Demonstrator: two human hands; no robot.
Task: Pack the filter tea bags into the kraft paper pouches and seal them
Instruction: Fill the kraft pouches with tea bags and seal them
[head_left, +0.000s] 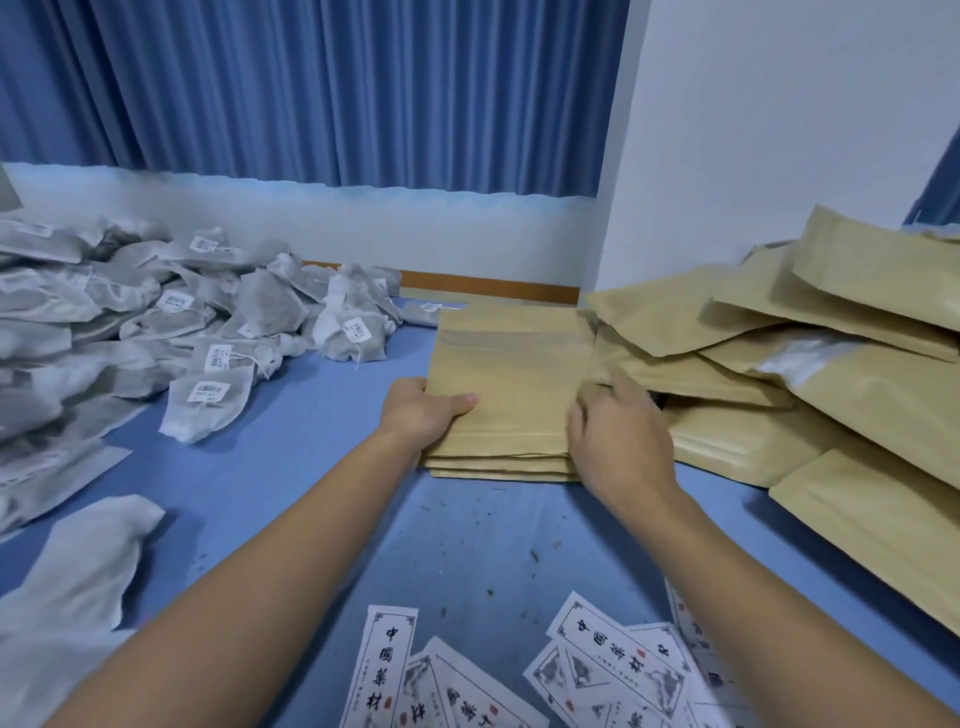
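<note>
Head view: we look down on a blue desk (291, 467) set against a white wall (779, 104), with a pleated blue curtain (311, 88) hanging behind it.

At the middle lies a flat stack of kraft pouches (509, 374), its near edges fanned slightly so that about 3 layers show. The left grip (421, 415) holds this stack at its left edge, with the thumb laid flat on the top pouch and the fingers tucked round the side. The right grip (618, 441) sits at the stack's right edge with bent fingers. Blur smears the fingertips there, so it seems to touch the top pouch, but we cannot tell whether it pinches anything.

Just right of the stack, and touching it, a loose pile of kraft pouches (779, 332) slopes up toward the wall. 1 pouch in it shows a pale, shiny inner lining at its mouth.

The filter tea bags (156, 312) lie heaped on the left half of the desk, well apart from the stack. They are grey-white mesh sachets, many with small white barcode tags on strings. 1 larger white fabric bag (78, 571) lies near the left forearm.

At the near edge, between the 2 forearms, printed paper labels (597, 660) with black characters and red seals lie scattered and overlapping. Small dark crumbs dot the desk between the labels and the stack.
</note>
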